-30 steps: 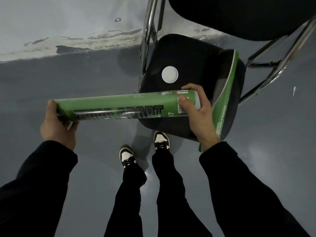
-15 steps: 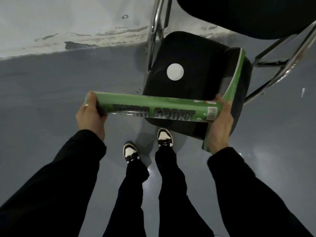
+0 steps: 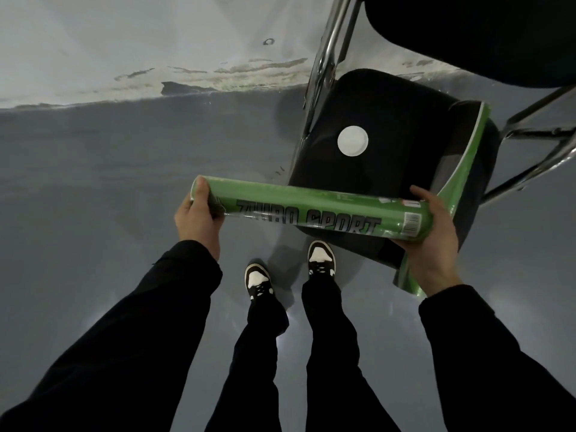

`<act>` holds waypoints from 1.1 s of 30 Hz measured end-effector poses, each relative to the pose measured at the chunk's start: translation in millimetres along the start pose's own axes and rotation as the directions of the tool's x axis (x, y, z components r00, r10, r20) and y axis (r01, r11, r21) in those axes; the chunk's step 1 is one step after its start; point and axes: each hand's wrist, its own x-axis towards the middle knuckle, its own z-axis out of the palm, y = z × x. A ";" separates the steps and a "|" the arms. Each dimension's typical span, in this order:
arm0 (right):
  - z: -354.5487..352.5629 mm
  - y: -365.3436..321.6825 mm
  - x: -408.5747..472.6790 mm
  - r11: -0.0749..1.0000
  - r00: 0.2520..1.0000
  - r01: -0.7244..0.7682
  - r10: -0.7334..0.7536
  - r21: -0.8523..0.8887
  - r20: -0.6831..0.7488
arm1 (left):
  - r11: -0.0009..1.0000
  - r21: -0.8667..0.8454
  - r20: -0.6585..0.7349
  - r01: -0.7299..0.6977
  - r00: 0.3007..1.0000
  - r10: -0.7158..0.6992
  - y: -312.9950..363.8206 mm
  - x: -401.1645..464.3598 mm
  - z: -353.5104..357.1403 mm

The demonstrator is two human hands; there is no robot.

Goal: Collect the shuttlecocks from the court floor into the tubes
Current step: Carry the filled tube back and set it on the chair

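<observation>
Tube (image 3: 311, 210) shifted rightward, level, hands gripping both ends

A grey floor (image 3: 93, 188) meets a scuffed white wall (image 3: 124, 42) (paint peeling), beside a black chrome-framed chair (image 3: 367, 113).

Black chair seat (image 3: 389, 120) on chrome legs (image 3: 324, 54), grey floor (image 3: 124, 182), black-and-white shoes (image 3: 258, 280).

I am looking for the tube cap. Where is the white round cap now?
In the head view, the white round cap lies on the black chair seat, right of centre, beyond the green tube.
</observation>
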 end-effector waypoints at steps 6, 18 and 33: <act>10.0 9.5 -7.7 1.000 0.999 -0.027 0.027 -0.008 0.041 | 0.999 -0.004 0.013 -0.034 0.999 0.034 7.9 1.9 2.4; 17.2 6.7 -8.2 0.992 0.988 -0.109 0.100 0.068 0.119 | 0.994 -0.111 -0.047 0.018 0.999 -0.024 7.2 7.1 -11.4; 32.8 -9.5 2.8 0.945 0.978 -0.202 0.210 0.258 -0.004 | 0.947 -0.230 -0.042 0.224 0.970 -0.240 -17.8 14.2 -17.4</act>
